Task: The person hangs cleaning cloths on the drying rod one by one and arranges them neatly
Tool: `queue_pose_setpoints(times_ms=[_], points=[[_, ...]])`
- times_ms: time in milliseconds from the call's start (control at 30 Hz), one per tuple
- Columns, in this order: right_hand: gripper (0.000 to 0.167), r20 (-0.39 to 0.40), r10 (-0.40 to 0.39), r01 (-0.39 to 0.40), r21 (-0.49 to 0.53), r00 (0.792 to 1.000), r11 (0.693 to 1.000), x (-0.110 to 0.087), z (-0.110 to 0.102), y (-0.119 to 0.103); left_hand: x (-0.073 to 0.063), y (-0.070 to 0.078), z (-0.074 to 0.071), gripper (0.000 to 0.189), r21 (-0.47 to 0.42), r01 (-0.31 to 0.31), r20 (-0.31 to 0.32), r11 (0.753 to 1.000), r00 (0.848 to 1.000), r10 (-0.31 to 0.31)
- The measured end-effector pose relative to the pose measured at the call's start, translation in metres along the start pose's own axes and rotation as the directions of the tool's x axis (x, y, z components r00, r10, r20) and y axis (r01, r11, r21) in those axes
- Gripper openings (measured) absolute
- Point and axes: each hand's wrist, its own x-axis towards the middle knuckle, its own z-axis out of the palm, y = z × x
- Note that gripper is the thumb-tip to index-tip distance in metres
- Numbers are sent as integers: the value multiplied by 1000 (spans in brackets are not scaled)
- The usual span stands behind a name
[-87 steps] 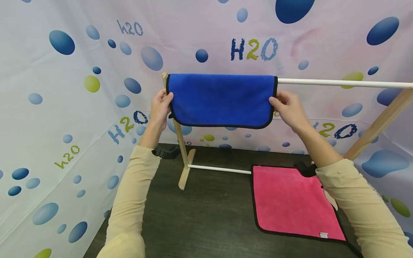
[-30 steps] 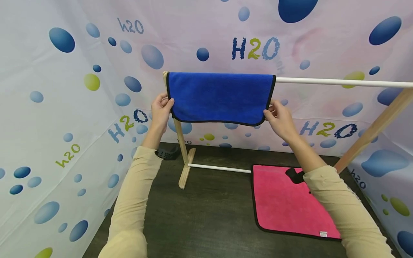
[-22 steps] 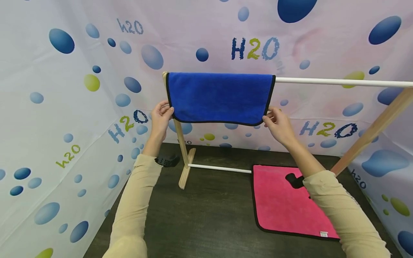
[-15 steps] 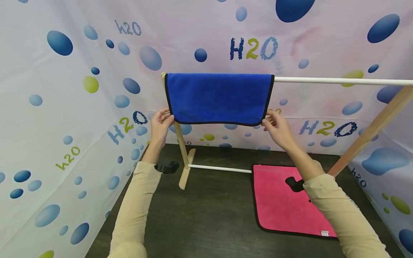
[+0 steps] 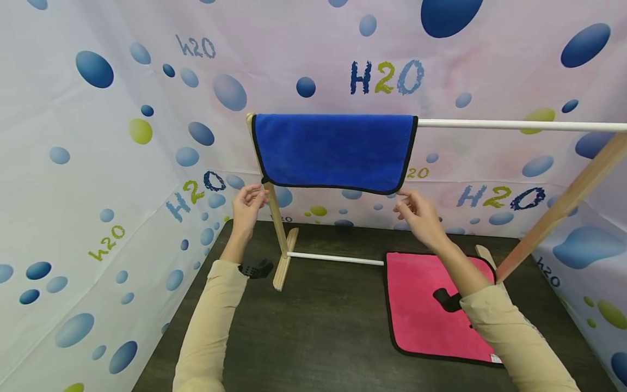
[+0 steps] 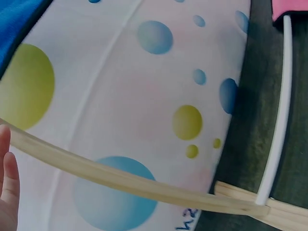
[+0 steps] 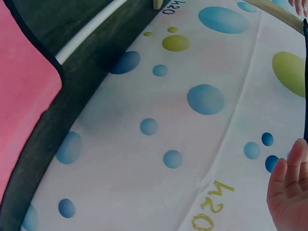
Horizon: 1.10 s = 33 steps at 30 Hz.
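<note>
A blue cloth [image 5: 333,149] with black edging hangs folded over the upper white rod [image 5: 519,125] of a wooden rack, at its left end. My left hand [image 5: 249,204] is just below the cloth's lower left corner, fingers loosely bent and holding nothing. Below the lower right corner is my right hand [image 5: 418,215], its fingers relaxed and empty. In the left wrist view only some fingertips [image 6: 8,178] show at the left edge, beside the wooden post [image 6: 120,180]. The right wrist view has the right hand [image 7: 291,192] near the cloth's dark edge.
A pink cloth [image 5: 431,321] with black edging lies flat on the dark surface [image 5: 313,326] at the right, over part of the lower white rod [image 5: 338,258]. A slanted wooden post [image 5: 563,209] stands at right. Printed sheets [image 5: 122,190] enclose the back and sides.
Both hands slid down the blue cloth's side edges to its lower corners, then let go and dropped below it. The cloth stays hanging on the rod, its front now smooth.
</note>
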Motion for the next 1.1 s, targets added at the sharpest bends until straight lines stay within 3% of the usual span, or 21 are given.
queue_pose_setpoints(times_ms=[233, 467, 600, 767, 1100], points=[[34, 31, 52, -53, 13, 998, 999, -11, 3, 19, -6, -25, -9, 21, 67, -19, -6, 998, 1000, 19], [35, 56, 128, -131, 59, 990, 990, -21, 8, 25, -18, -17, -8, 28, 202, -50, 55, 978, 998, 40], [35, 75, 143, -150, 97, 987, 984, -27, 11, 29, -20, -16, -5, 36, 254, -19, 122, 967, 992, -12], [35, 95, 166, -176, 117, 982, 977, -37, 14, 36, -17, -19, -2, 40, 238, 12, 164, 971, 985, -53], [37, 116, 260, -276, 161, 959, 947, -65, 9, 54, -17, -28, 2, 43, 175, -11, 222, 985, 975, -28]])
